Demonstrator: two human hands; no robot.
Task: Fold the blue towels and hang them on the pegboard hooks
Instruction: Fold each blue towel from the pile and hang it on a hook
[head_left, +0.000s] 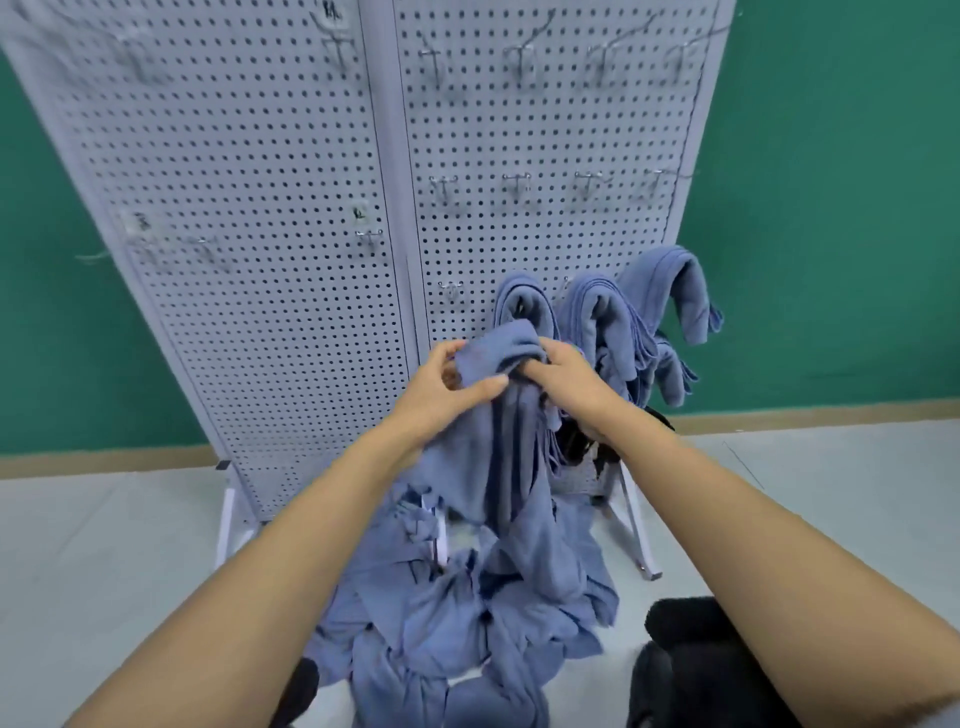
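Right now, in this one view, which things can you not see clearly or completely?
Head view only:
- Hooks under the hung towels: covered by the cloth.
- Right hand fingertips: buried in the held towel, which the left hand also pinches.
- Top hooks: blurred, shapes unclear.
- Labels on the pegboard: too blurred to read.
- What holds the towel pile: hidden beneath it.
- Dark object: cut by the lower edge.

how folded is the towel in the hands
The towel is partly folded: left hand and right hand grip its bunched top, the rest hangs loose.
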